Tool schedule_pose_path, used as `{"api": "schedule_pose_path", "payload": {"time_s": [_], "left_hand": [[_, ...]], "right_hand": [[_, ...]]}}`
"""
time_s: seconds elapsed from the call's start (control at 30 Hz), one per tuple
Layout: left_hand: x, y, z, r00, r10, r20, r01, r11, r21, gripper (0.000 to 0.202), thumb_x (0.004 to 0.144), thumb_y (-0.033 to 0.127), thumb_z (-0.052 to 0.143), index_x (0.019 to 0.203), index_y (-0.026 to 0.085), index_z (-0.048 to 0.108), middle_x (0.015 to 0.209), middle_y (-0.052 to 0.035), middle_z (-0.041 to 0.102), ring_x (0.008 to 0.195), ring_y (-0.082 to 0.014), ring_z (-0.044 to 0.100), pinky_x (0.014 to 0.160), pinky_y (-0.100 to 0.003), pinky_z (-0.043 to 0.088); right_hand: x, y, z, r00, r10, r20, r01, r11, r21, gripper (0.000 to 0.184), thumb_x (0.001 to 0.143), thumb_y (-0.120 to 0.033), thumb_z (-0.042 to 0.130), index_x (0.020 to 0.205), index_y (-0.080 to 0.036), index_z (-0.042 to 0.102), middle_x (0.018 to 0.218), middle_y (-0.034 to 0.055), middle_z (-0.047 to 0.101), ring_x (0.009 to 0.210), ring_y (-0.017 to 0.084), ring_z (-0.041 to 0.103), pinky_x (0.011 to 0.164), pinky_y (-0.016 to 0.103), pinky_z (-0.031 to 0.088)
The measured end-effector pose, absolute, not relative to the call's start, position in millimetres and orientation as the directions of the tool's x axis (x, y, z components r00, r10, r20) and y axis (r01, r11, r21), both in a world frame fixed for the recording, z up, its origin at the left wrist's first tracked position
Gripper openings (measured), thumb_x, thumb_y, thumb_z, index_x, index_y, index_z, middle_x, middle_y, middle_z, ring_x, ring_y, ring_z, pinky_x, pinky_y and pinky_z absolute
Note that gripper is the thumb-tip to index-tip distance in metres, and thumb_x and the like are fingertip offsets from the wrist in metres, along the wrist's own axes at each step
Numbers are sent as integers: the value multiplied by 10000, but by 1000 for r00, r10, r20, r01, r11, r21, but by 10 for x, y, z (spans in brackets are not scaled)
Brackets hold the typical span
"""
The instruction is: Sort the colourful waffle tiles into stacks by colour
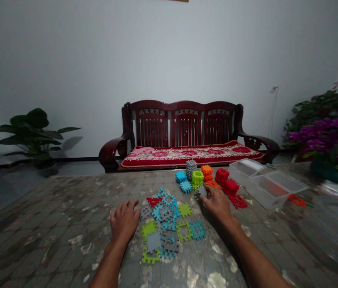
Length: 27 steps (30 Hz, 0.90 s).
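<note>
My left hand [124,221] lies on the table just left of a loose pile of notched plastic building tiles, its fingers apart and nothing in them. In that pile are a plain grey tile [154,242], a red triangular tile [153,201], a green tile [185,209] and several blue ones. Farther back, my right hand [218,202] pinches a grey building tile [201,191] between thumb and fingers. Close beyond it stand a green stack [197,180], a tall grey stack [191,169], blue stacks [186,187] and orange tiles [207,172].
Red tile stacks [231,187] stand right of the orange ones. Behind my right forearm are clear plastic boxes [266,194], an orange-handled item [297,200] and a large transparent container [333,228]. A wooden bench [185,106] stands beyond the patterned tabletop [67,224].
</note>
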State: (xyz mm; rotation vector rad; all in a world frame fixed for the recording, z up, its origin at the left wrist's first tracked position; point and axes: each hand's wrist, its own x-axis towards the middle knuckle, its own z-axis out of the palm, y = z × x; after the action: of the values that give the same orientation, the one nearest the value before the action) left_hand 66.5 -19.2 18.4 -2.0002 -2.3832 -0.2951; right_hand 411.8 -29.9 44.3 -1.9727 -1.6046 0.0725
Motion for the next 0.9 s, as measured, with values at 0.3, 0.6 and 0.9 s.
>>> {"api": "schedule_pose_path", "payload": {"time_s": [0.3, 0.6, 0.9], "left_hand": [[661, -196, 186, -174, 974, 146, 977, 152, 152, 434, 995, 366, 416, 1366, 288, 627, 1517, -104, 542, 1410, -289, 459, 1185, -490, 272], [654, -184, 175, -176, 975, 134, 979, 159, 128, 448, 1001, 369, 394, 1381, 289, 617, 1520, -96, 539, 1414, -282, 454, 1185, -471, 275], [666, -190, 177, -181, 973, 144, 977, 161, 142, 443, 999, 376, 392, 1365, 298, 630, 1509, -90, 549, 1414, -278, 452, 1184, -466, 272]], "right_hand": [[4134, -258, 344, 229, 943, 243, 925, -133, -355, 573, 845, -401, 655, 1379, -199, 598, 1277, 109, 689, 1173, 285, 600, 932, 334, 428], [4060, -267, 311, 178, 956, 232, 965, -123, -232, 514, 867, -380, 622, 1322, -142, 602, 1198, 152, 698, 1111, 301, 599, 921, 349, 407], [3994, -254, 282, 192, 951, 243, 974, -153, -168, 520, 916, -372, 574, 1359, -100, 559, 1206, 185, 671, 1126, 316, 580, 941, 362, 401]]}}
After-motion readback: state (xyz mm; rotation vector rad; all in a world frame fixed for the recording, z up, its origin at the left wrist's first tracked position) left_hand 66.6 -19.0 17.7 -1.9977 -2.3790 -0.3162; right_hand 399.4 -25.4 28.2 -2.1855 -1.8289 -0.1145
